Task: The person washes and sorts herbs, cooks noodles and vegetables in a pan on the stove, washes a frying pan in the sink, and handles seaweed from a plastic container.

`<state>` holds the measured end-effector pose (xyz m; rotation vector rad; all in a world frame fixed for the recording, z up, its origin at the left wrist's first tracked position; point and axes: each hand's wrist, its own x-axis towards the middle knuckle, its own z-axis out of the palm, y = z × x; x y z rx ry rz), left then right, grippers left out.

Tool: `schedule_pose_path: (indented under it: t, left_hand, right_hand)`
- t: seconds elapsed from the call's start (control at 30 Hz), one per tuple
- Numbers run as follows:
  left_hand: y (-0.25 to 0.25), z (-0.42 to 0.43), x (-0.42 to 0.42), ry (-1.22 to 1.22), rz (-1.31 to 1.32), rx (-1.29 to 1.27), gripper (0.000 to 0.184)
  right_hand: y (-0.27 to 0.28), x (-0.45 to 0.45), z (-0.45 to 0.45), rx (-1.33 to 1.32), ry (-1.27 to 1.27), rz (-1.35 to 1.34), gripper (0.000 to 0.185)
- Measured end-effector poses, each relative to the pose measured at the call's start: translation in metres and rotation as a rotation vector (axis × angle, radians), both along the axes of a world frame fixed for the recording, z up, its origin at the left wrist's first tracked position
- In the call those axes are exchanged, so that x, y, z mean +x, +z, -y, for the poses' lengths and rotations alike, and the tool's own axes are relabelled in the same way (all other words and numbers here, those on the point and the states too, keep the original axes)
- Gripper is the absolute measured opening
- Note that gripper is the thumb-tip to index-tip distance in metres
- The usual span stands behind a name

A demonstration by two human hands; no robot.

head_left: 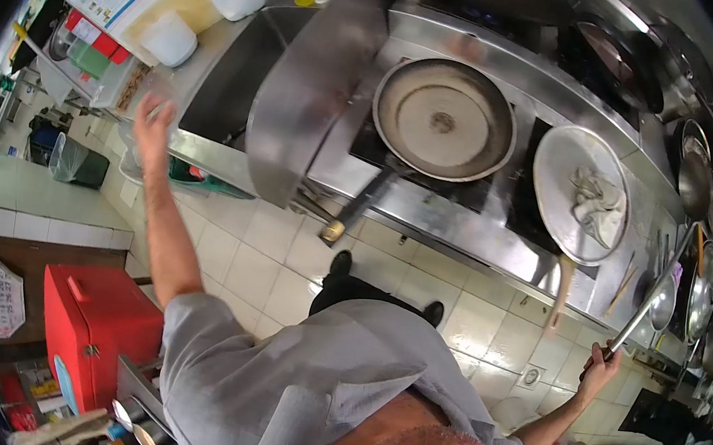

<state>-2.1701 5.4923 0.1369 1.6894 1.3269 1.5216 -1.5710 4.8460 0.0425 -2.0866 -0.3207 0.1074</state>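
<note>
My left hand (154, 131) reaches out past the left end of the sink, its fingers apart and slightly blurred. Something faint and see-through shows by its fingertips, too unclear to name. In my right hand (599, 371) is the dark grip of a long-handled metal utensil (651, 300). Its shaft slants up to the right, towards a rounded metal bowl shape like a ladle's; whether they join is unclear. A frying pan (445, 118) sits on the stove between my hands, holding no food. To its right a round metal lid or pan (555, 179) carries a crumpled cloth (597, 206).
A curved metal splash guard (300, 102) divides the stove from the sink (220, 106). Woks and pans (616, 63) crowd the stove's back and right side. A white bowl (169, 39) stands beyond the sink. A red box (90, 324) is behind on the left, above the tiled floor (271, 235).
</note>
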Motion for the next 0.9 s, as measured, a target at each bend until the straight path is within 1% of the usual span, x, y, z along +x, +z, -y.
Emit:
schedule_pose_path:
  t: [0.03,0.07,0.1,0.13,0.17,0.2,0.23,0.3,0.33,0.37,0.4,0.43,0.47,0.5,0.53,0.57,0.63,0.67,0.73,0.77,0.8,0.83,0.9]
  left_hand:
    - [-0.009,-0.029,0.005,-0.039,-0.007,-0.028,0.051]
    - [-0.016,-0.055,0.009,-0.077,-0.015,-0.055,0.051]
    - [-0.018,-0.068,0.021,-0.109,-0.022,-0.089,0.051]
    - [-0.02,-0.081,0.031,-0.142,-0.028,-0.122,0.05]
    - [-0.026,-0.102,0.035,-0.198,-0.035,-0.123,0.049]
    - [-0.034,-0.122,0.038,-0.249,-0.042,-0.087,0.051]
    - [-0.032,-0.132,0.043,-0.28,-0.068,-0.09,0.048]
    - [-0.027,-0.15,0.049,-0.309,-0.149,-0.083,0.044]
    - [-0.028,-0.163,0.049,-0.313,-0.143,-0.078,0.044]
    - [-0.032,-0.177,0.051,-0.355,-0.197,-0.015,0.041]
    - [-0.029,-0.183,0.05,-0.396,-0.26,0.047,0.039]
    - [-0.026,-0.189,0.049,-0.401,-0.263,0.05,0.039]
    - [-0.013,-0.188,0.055,-0.384,-0.317,0.049,0.038]
    - [-0.006,-0.188,0.06,-0.367,-0.371,0.049,0.038]
    - [-0.009,-0.191,0.059,-0.335,-0.437,0.118,0.034]
    - [-0.009,-0.201,0.055,-0.34,-0.44,0.122,0.034]
    - [-0.006,-0.23,0.062,-0.422,-0.426,0.114,0.029]
    - [-0.005,-0.245,0.069,-0.442,-0.414,0.124,0.029]
    - [0.001,-0.273,0.082,-0.563,-0.424,0.256,0.023]
    - [0.004,-0.288,0.094,-0.582,-0.416,0.266,0.023]
    - [0.008,-0.303,0.107,-0.657,-0.355,0.319,0.022]
    - [0.011,-0.316,0.12,-0.731,-0.293,0.371,0.022]
    - [0.006,-0.335,0.139,-0.65,-0.4,0.385,0.023]
  right_hand:
    - [0.015,-0.04,-0.029,0.157,0.021,-0.06,0.034]
    - [0.026,-0.077,-0.064,0.24,0.003,-0.082,0.037]
    - [0.037,-0.108,-0.092,0.233,-0.006,-0.079,0.037]
    - [0.047,-0.136,-0.118,0.313,0.009,-0.104,0.04]
    - [0.059,-0.163,-0.143,0.394,0.025,-0.128,0.044]
    - [0.079,-0.192,-0.168,0.402,0.026,-0.17,0.049]
    - [0.09,-0.21,-0.186,0.401,0.022,-0.164,0.049]
    - [0.104,-0.236,-0.217,0.57,0.146,-0.251,0.05]
    - [0.107,-0.248,-0.23,0.617,0.18,-0.24,0.052]
    - [0.109,-0.257,-0.243,0.62,0.178,-0.233,0.052]
    - [0.111,-0.269,-0.256,0.667,0.258,-0.294,0.054]
    - [0.112,-0.28,-0.271,0.714,0.339,-0.355,0.056]
    - [0.117,-0.292,-0.288,0.733,0.362,-0.395,0.058]
    - [0.123,-0.302,-0.303,0.737,0.357,-0.395,0.058]
    - [0.13,-0.312,-0.319,0.731,0.432,-0.47,0.058]
    - [0.137,-0.323,-0.336,0.723,0.507,-0.545,0.058]
    - [0.155,-0.354,-0.377,0.707,0.566,-0.673,0.057]
    - [0.16,-0.368,-0.398,0.649,0.588,-0.708,0.056]
    - [0.166,-0.397,-0.439,0.532,0.65,-0.765,0.055]
    - [0.169,-0.41,-0.46,0.469,0.69,-0.78,0.055]
    - [0.172,-0.424,-0.483,0.441,0.697,-0.838,0.052]
    - [0.172,-0.439,-0.505,0.459,0.676,-0.836,0.052]
    - [0.171,-0.464,-0.549,0.379,0.689,-1.001,0.049]
